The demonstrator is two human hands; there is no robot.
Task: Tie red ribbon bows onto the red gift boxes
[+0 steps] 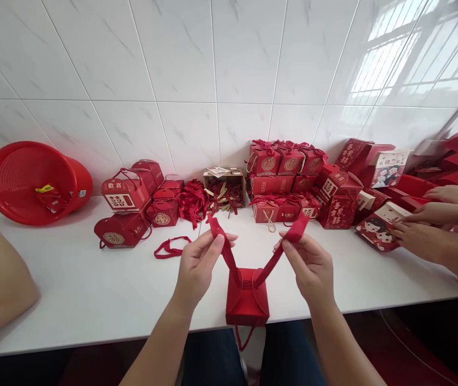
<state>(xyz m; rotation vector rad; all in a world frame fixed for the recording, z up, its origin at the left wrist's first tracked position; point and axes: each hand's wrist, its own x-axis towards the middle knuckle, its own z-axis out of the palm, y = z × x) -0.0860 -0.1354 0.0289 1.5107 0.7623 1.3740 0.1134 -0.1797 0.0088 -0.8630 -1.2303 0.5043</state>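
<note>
A small red gift box (247, 311) stands at the table's front edge between my arms. A red ribbon (229, 257) runs through its top, and both ends rise in a V. My left hand (202, 260) pinches one ribbon end between thumb and fingers. The other end is pinched in my right hand (309, 262), up and to the right of the box. A red cord handle (245, 340) hangs from the box's near side, over the table edge. Left of my left hand lies a loose loop of red ribbon (170, 247).
Stacked red gift boxes (287, 177) stand against the tiled wall. Beside them are a small carton (224, 171) of ties and a red ribbon heap (193, 201). A red basket (80, 171) lies tipped at left. Other people's hands (433, 220) handle boxes at right; a person's arm (4, 268) is left.
</note>
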